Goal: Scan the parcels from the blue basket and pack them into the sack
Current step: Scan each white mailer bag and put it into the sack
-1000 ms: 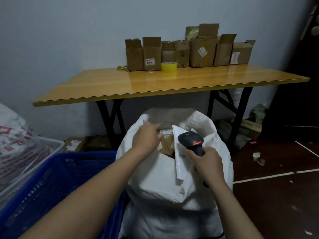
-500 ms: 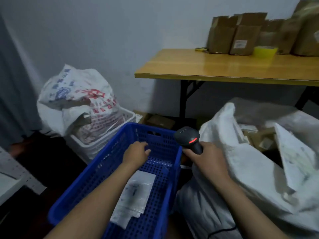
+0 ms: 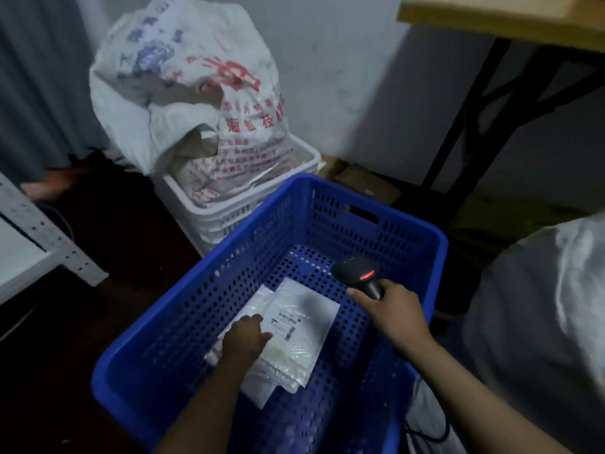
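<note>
The parcel (image 3: pixel 302 326), long side pointing away, is touched by the left hand (image 3: pixel 246 339), grip unclear; the scanner (image 3: pixel 357 274) is gripped by the right hand (image 3: pixel 391 311).

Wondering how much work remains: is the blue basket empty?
No, flat white parcels lie on the floor of the blue basket, and the left hand touches them.

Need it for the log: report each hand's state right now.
Left hand: on the white parcel in the blue basket; grip cannot be told.
Right hand: closed around the barcode scanner.
</note>
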